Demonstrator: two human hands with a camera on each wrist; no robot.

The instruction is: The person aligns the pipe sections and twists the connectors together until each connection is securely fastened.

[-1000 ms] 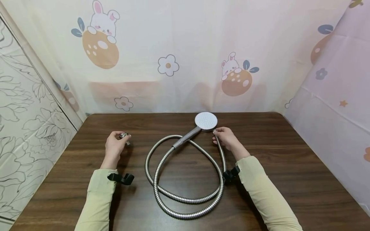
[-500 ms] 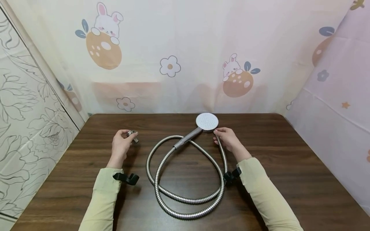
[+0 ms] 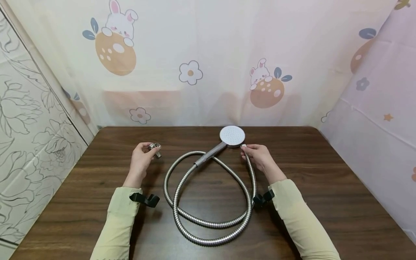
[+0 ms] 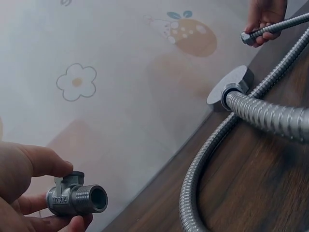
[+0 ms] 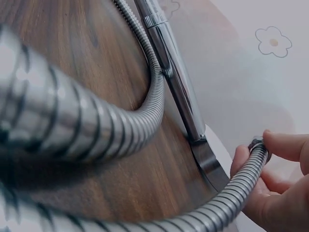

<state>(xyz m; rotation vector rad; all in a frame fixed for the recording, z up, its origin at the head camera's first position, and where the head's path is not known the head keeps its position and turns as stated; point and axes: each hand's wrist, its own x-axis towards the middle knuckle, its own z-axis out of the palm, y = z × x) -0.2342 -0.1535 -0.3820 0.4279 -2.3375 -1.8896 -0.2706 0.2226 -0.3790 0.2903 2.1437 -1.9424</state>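
Observation:
My left hand [image 3: 140,159] pinches a small silver angle valve [image 4: 77,195] between thumb and fingers, left of the coiled hose. Its threaded outlet faces the camera in the left wrist view. With thumb and fingertips, my right hand [image 3: 260,157] grips the free end of a ribbed metal shower hose [image 3: 212,242]; the hose's end nut [image 4: 246,37] shows past the fingertips. The hose loops across the middle of the table and joins the grey handle of a shower head [image 3: 232,136]. That head's round white face points up, just left of my right hand.
A dark wooden table [image 3: 325,216] carries everything. A printed curtain [image 3: 217,36] hangs right behind its far edge, with more patterned cloth on both sides. Black straps [image 3: 144,199] sit on both wrists over light green sleeves.
My left hand has moved right, bringing the valve closer to the hose coil. My right hand has barely shifted, still holding the hose end. The shower head stays where it was.

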